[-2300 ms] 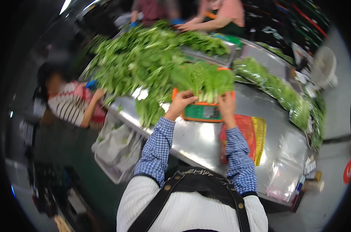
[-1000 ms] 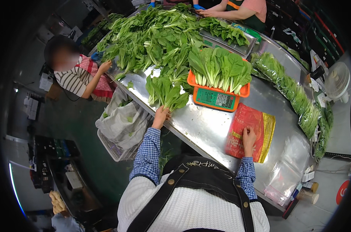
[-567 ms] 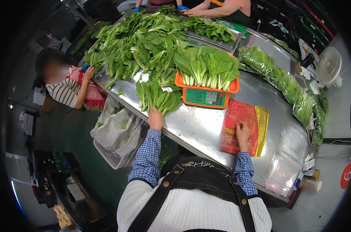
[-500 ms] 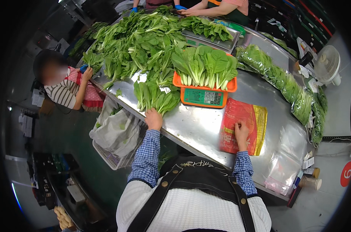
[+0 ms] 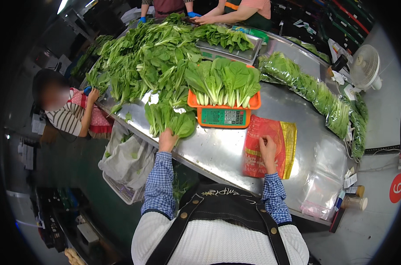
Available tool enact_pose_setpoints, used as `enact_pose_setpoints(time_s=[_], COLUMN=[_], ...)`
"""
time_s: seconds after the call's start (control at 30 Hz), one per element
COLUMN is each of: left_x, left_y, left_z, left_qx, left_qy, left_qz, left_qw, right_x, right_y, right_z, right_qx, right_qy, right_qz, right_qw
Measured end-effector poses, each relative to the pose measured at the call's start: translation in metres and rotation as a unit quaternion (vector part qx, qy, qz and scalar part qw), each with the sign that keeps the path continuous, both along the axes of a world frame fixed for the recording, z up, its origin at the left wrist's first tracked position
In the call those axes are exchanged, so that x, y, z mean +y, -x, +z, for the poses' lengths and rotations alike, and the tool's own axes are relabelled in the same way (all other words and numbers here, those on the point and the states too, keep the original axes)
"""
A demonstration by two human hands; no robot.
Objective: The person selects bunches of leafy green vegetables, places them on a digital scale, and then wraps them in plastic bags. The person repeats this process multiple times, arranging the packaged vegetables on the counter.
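My left hand (image 5: 167, 140) grips the stem end of a small bunch of leafy greens (image 5: 170, 122) lying near the front edge of the steel table (image 5: 213, 152). My right hand (image 5: 268, 149) rests on a red and yellow plastic bag (image 5: 267, 145), fingers pinching at its surface. Between and beyond my hands stands an orange scale (image 5: 222, 112) with a green display face, and a row of pak choi (image 5: 223, 82) lies across its top.
A big heap of loose greens (image 5: 145, 55) covers the table's far left. Bagged greens (image 5: 317, 92) line the right side, clear bags (image 5: 322, 190) lie at front right. A seated person (image 5: 70, 110) works at left, others at the far end. A lined basket (image 5: 127, 163) hangs below.
Earlier both hands were setting pak choi on the scale. Since then my left hand dropped to the small bunch at the table edge and my right hand moved onto the red bag.
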State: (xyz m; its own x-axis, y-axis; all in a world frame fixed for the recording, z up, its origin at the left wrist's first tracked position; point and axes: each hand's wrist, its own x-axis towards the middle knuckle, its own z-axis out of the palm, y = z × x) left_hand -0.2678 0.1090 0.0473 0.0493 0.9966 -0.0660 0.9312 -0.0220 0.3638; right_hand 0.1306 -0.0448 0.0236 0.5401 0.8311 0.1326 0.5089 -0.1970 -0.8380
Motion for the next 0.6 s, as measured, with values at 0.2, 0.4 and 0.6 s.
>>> enact_pose_setpoints(time_s=[0.2,0.4,0.6], left_x=[0.05,0.117,0.13], left_y=[-0.071,-0.145,-0.194], left_z=[0.063,0.069,0.023], left_qx=[-0.334,-0.257,-0.231], left_qy=[-0.07,0.036,-0.053], left_qz=[0.01,-0.02,0.023], left_qw=[0.94,0.965,0.971], right_x=[0.082,0.152,0.195], right_y=[0.028,0.024,0.041], right_z=[0.082,0.059,0.051], right_qx=[0.052,0.051,0.089], right_qy=[-0.148,-0.139,-0.204], right_qz=[-0.028,-0.018,-0.007], right_qw=[0.987,0.989,0.975])
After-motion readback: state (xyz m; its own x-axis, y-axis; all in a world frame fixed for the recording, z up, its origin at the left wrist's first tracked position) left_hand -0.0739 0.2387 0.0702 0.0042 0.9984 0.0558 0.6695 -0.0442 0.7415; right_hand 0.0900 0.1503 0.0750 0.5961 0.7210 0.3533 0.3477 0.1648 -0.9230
